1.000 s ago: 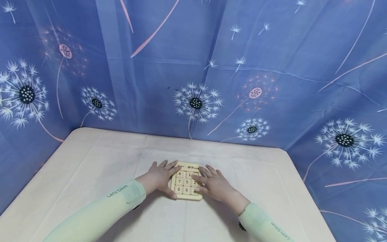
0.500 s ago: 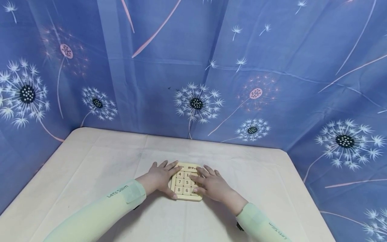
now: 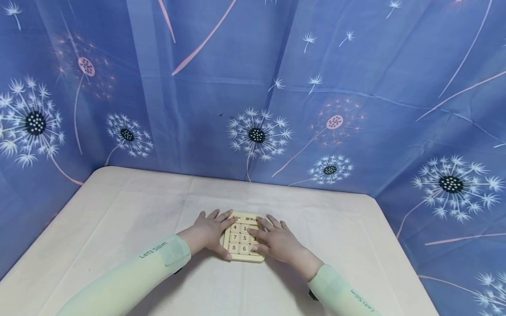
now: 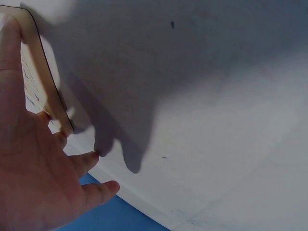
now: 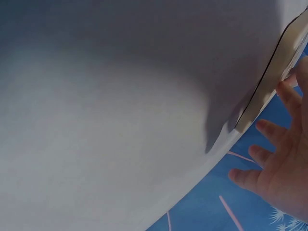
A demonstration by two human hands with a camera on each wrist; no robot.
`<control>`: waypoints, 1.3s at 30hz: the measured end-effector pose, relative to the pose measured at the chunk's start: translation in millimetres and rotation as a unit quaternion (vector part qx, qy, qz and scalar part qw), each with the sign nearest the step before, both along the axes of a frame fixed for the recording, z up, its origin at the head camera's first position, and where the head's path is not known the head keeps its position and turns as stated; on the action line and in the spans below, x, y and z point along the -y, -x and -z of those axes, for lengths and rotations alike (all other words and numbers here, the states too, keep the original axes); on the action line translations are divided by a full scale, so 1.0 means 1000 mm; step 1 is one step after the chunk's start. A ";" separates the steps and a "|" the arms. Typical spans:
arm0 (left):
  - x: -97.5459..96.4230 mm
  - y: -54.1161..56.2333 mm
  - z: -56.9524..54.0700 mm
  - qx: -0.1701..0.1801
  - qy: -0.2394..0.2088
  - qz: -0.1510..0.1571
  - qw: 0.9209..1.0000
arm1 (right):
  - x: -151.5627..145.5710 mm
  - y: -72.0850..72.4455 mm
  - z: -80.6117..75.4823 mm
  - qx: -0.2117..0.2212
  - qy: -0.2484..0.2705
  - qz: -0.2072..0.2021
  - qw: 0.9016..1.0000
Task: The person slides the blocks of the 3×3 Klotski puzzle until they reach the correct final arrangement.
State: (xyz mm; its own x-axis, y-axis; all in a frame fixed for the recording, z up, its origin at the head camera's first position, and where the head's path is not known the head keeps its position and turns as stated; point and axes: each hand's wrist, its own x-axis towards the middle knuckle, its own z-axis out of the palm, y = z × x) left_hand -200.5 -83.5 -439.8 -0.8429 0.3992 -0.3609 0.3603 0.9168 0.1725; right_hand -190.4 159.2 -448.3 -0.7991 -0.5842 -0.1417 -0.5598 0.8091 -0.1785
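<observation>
A pale yellow number sliding puzzle lies flat on the table, its square tiles in rows. Tiles 4 and 1 stand side by side in the top row; 7, 5, 8 and 6 also show. My left hand rests along its left edge, thumb at the lower corner, a finger at the top, the others spread. From the right, my right hand touches the tiles with extended fingers, partly covering the right column. The left wrist view shows the thumb on the puzzle's frame; the right wrist view shows its side.
A cream cloth covers the table, which has rounded far corners. Blue curtains with dandelion prints hang behind and at both sides. Pale green sleeves cover both forearms.
Tile 1 has slid left to sit against tile 4, with my right hand shifting slightly left; this happened before the half-second frame. My left hand has stayed in place.
</observation>
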 end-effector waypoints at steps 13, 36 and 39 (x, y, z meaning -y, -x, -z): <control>-0.003 0.002 -0.001 0.000 0.004 0.000 1.000 | -0.002 0.001 0.000 0.001 0.010 0.004 1.000; 0.000 0.000 -0.001 0.005 0.004 -0.009 1.000 | -0.025 -0.035 -0.010 0.012 0.027 0.008 1.000; -0.001 -0.001 -0.001 0.005 0.004 -0.007 1.000 | -0.025 -0.036 -0.009 0.011 0.027 0.011 0.999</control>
